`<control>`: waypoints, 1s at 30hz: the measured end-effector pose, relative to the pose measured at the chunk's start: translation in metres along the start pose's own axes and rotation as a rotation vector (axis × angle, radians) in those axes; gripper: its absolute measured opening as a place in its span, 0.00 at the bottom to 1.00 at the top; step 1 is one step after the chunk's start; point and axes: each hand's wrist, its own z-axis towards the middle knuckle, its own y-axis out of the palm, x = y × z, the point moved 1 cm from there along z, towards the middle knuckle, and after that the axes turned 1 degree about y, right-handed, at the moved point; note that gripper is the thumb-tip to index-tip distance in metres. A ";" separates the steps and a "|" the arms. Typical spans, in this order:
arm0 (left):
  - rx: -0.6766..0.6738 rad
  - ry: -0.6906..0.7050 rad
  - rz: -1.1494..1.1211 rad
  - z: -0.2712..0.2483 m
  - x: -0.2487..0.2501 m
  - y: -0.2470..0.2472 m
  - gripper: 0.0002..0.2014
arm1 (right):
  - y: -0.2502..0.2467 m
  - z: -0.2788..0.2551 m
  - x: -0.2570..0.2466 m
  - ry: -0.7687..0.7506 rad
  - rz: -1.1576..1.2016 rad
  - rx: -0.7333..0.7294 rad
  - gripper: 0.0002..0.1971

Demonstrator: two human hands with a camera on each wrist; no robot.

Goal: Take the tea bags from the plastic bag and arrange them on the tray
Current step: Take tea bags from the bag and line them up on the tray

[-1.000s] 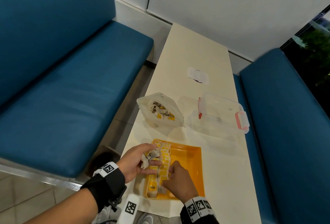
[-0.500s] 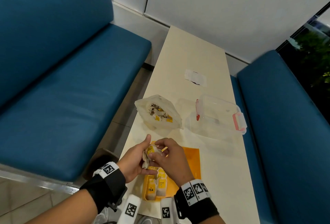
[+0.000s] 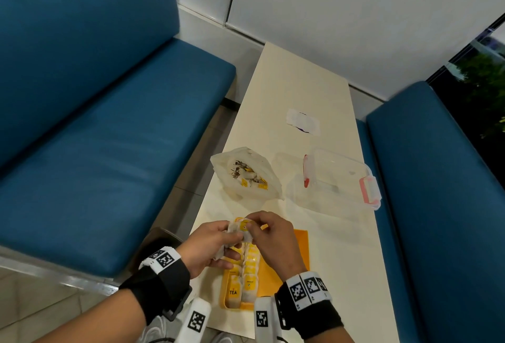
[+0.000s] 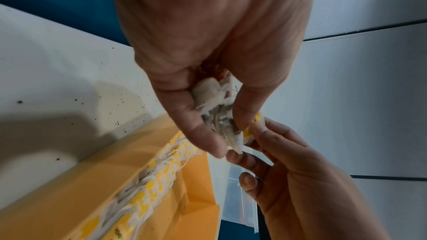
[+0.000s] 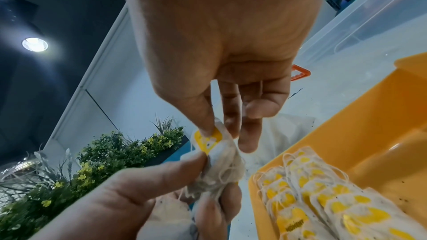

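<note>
Papery white and yellow, the clump point(image 3: 237, 236) of tea bags sits in my left hand point(image 3: 210, 247), fingers curled round it, just above the far left corner of the tray point(image 3: 296, 249). My right hand point(image 3: 269, 236) meets it from 3 o'clock, thumb and forefinger pinching the yellow tag point(image 5: 208, 139) of the top bag; its other fingers hang loose. I judge I am peeling one bag off the bunch. Below my hands, toward 6 o'clock, two rows point(image 3: 244, 274) of laid bags run along the tray's left side, their long line pointing from me to 12 o'clock. To their right the orange floor is bare, so the next bag should go down and toward 4 o'clock, and my right hand is the nearer one for that. The plastic bag point(image 3: 247, 176), more bags inside, lies at 12 o'clock beyond the tray, well apart.
</note>
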 end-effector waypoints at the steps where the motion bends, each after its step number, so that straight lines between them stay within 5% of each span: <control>1: 0.003 0.001 -0.003 0.000 0.000 -0.001 0.08 | -0.002 0.000 -0.001 -0.005 0.012 0.015 0.05; 7: 0.024 0.005 -0.070 0.000 0.000 0.000 0.14 | -0.011 -0.003 -0.005 0.028 0.092 0.043 0.12; 19: 0.099 -0.007 -0.209 0.008 -0.005 -0.012 0.15 | -0.042 -0.004 -0.005 0.056 0.236 0.014 0.04; 30: 0.131 -0.028 -0.195 0.013 -0.006 -0.011 0.15 | -0.028 -0.031 0.050 0.254 0.096 -0.390 0.05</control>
